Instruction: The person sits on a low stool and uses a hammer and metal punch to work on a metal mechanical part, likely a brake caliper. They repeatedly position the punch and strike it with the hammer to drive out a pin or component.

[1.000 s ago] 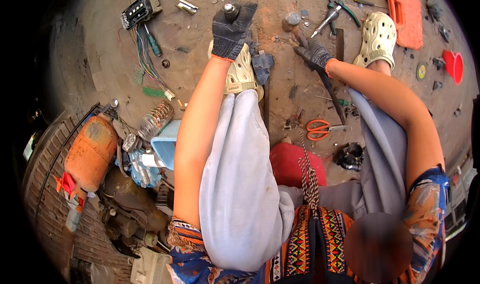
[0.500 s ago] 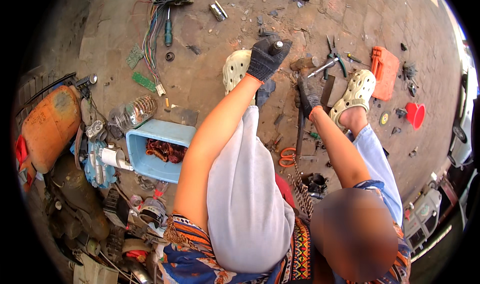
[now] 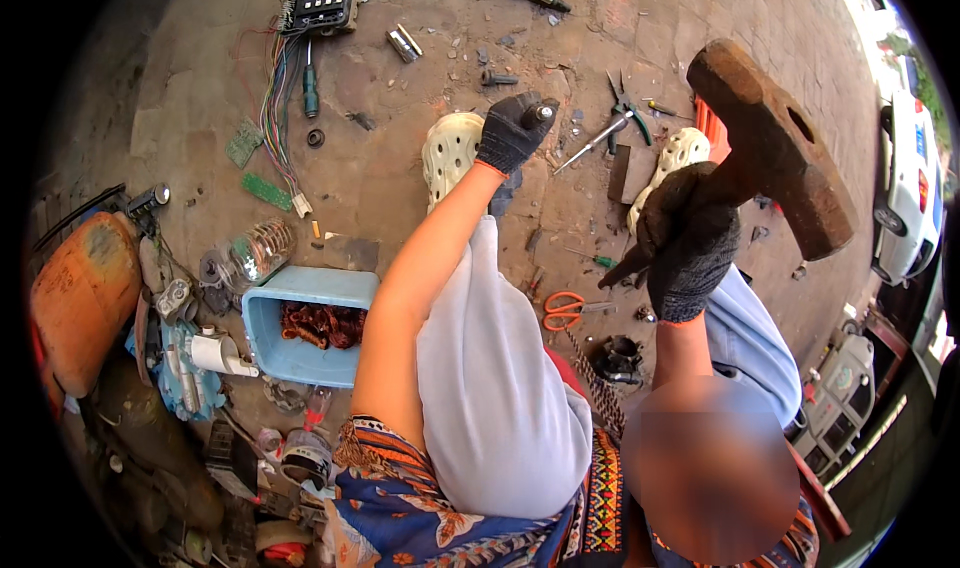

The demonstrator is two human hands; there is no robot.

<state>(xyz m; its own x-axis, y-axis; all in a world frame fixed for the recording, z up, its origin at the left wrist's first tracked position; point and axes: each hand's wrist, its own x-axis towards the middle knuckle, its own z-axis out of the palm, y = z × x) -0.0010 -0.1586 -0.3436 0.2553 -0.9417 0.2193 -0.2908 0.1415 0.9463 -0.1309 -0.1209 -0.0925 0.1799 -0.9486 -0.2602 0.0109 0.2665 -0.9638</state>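
My left hand (image 3: 512, 133), in a black work glove with an orange cuff, is closed around a steel rod (image 3: 541, 115). Only the rod's round end shows above the fist; its lower end is hidden. Raised close to the camera, my right hand (image 3: 692, 243) is gloved too and wraps the handle of a hammer (image 3: 775, 143). The hammer's large, rusty head covers part of an orange-red case (image 3: 711, 128). Below my left fist, a dark piece (image 3: 507, 193) lies by my left clog (image 3: 452, 153).
Pliers (image 3: 626, 108), a screwdriver-like tool (image 3: 592, 144) and a flat metal block (image 3: 632, 173) lie between my feet. Orange-handled scissors (image 3: 565, 310) rest nearer me. Leftward are a blue bin (image 3: 310, 280) holding copper-coloured windings, a wired circuit box (image 3: 318, 10) and piled scrap.
My right hand has lifted the hammer from the ground up toward the camera. My left hand keeps its grip on the rod. The whole view has shifted slightly.
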